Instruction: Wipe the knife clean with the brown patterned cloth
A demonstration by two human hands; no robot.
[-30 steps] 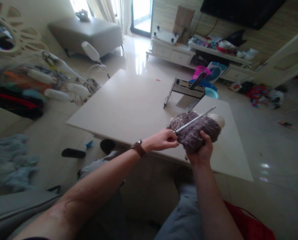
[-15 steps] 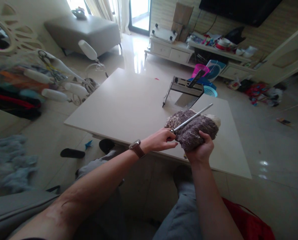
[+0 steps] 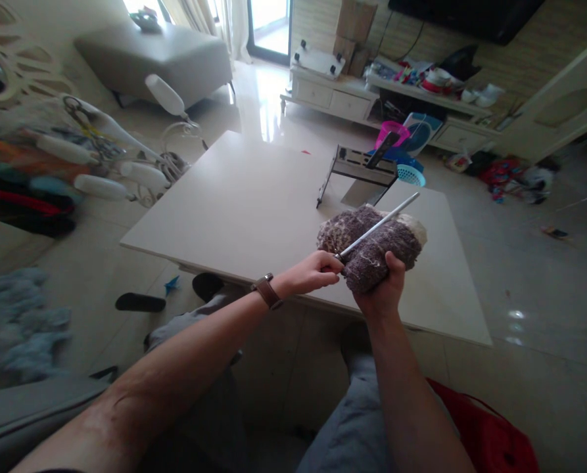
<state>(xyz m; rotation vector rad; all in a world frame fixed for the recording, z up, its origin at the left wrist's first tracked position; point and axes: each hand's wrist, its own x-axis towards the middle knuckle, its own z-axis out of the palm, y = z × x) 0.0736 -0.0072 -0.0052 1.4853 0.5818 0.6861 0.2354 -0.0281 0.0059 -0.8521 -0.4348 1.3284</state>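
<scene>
My left hand (image 3: 317, 272), with a watch on its wrist, is closed round the handle end of a sharpening steel (image 3: 379, 225). Its thin pale rod slants up to the right and lies over a bunched brown fuzzy towel (image 3: 376, 256) with whitish parts. From below and the right, my right hand (image 3: 386, 289) grips this towel, thumb on top, other fingers mostly hidden beneath it. Both hands are above the near edge of the white table (image 3: 234, 203). Just beyond the towel stands a knife block (image 3: 359, 161) with a black-handled, wide-bladed knife (image 3: 384, 150) in it.
A scrap of red (image 3: 305, 152) lies near the table's far edge. Beyond it are a pink basket (image 3: 392, 133) and a light-blue basket (image 3: 411, 175) on the floor. A lamp with several white shades (image 3: 145, 174) is left of the table. A red bag (image 3: 490, 427) sits at lower right.
The towel and both hands have shifted slightly left and up in the view, along with the whole scene. My grip on the steel and the towel stays the same.
</scene>
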